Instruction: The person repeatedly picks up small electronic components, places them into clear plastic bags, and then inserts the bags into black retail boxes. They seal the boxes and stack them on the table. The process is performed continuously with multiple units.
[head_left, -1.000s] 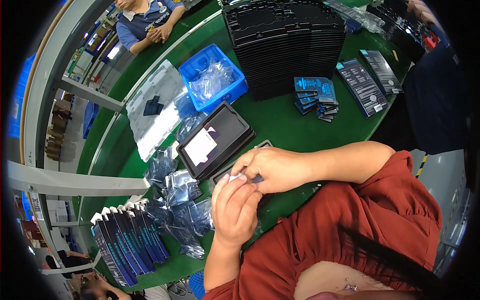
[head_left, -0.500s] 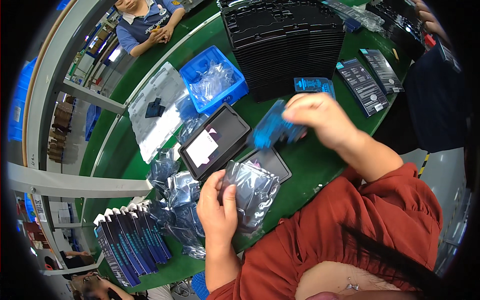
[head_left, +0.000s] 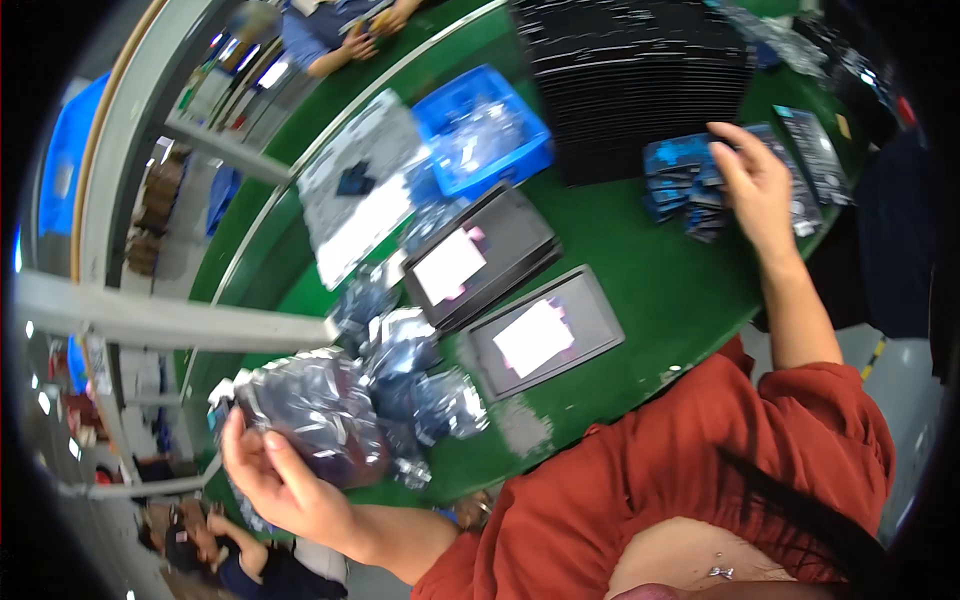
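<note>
My left hand [head_left: 285,490] is at the lower left, its thumb and fingers closed at the edge of a shiny clear plastic bag [head_left: 315,410] that looks dark inside. The bag hangs over a row of narrow boxes and hides most of them. At the right, my right hand [head_left: 758,195] has thumb and fingers apart beside a loose heap of small blue-and-black flat packets [head_left: 688,185]. Between the hands lies a shallow dark tray-like piece [head_left: 590,300] with a white-and-pink sheet [head_left: 535,338] on it. A similar stack [head_left: 510,235] stands just behind, also with a sheet on top.
A blue bin [head_left: 545,155] holds clear bags. Behind the packets rises a tall stack of black trays [head_left: 640,100]. Crumpled bags [head_left: 400,345] lie left of centre. Dark boxes [head_left: 815,150] lie far right. A grey metal bar [head_left: 180,318] crosses the left. Another person's hands [head_left: 370,35] show across the table.
My left hand has carried the plastic bag left, over the boxes, uncovering the front tray-like piece. My right hand has moved right and let go of the blue packets. The view has shifted.
</note>
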